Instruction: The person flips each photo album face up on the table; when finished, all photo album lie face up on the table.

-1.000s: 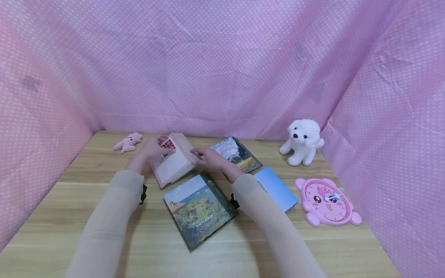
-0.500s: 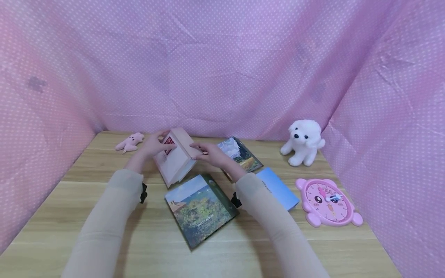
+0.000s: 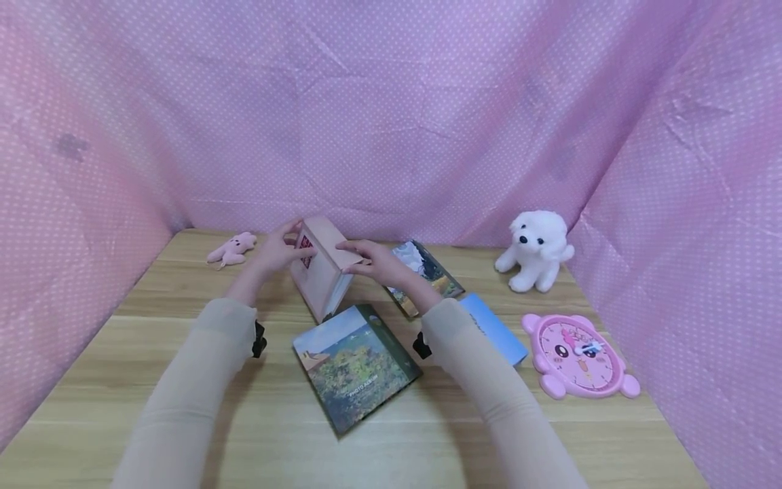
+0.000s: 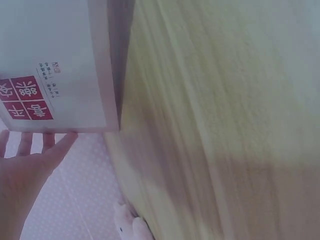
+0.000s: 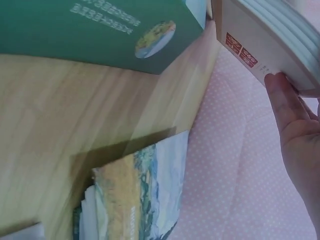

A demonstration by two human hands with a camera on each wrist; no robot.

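Observation:
A pale pink book (image 3: 314, 278) with red character squares on its cover stands tilted up on its lower edge at the back of the table. My left hand (image 3: 277, 251) holds its upper left side, thumb on the cover and fingers at the edge; the left wrist view shows those fingertips along the rim of the book (image 4: 50, 40). At its right corner my right hand (image 3: 381, 263) grips it between thumb and fingers. Thick page edges of the book (image 5: 285, 30) show in the right wrist view. Right in front lies a photo album (image 3: 357, 367) with a green spine.
Another landscape-covered album (image 3: 430, 275) lies behind the right forearm, with a blue book (image 3: 495, 331) beside it. Further right are a white plush dog (image 3: 533, 251) and a pink toy clock (image 3: 579, 356). A small pink plush toy (image 3: 232, 249) lies at back left, near the polka-dot curtain (image 3: 391, 122).
Both hands have tipped the pink book from lying nearly flat to steeply upright, shifting it slightly right and back. Its top edge now stands higher.

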